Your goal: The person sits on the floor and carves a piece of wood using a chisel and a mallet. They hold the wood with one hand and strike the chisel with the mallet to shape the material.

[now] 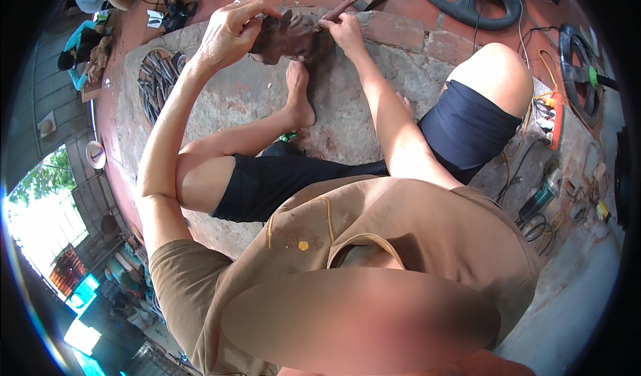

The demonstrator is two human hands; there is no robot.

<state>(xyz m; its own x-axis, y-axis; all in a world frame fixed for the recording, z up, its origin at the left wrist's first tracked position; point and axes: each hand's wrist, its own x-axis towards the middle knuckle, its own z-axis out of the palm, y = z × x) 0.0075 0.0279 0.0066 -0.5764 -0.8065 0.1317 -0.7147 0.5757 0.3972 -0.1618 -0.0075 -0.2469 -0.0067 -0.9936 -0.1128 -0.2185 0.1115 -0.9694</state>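
The right hand (348, 36) pinches a brown stick (344, 6); the left hand (234, 34) half-curls, hold unclear, at the far carving (284, 41) a slip could scratch.

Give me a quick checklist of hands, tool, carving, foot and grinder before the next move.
1. Right hand gripping the brown stick-like tool: ok.
2. Left hand at the left of the brown carving: ok.
3. Tool's lower end touching the carving: cannot tell.
4. Bare left foot well away from the carving: not ok, toes are right at its near edge.
5. Green angle grinder away from both hands: ok.
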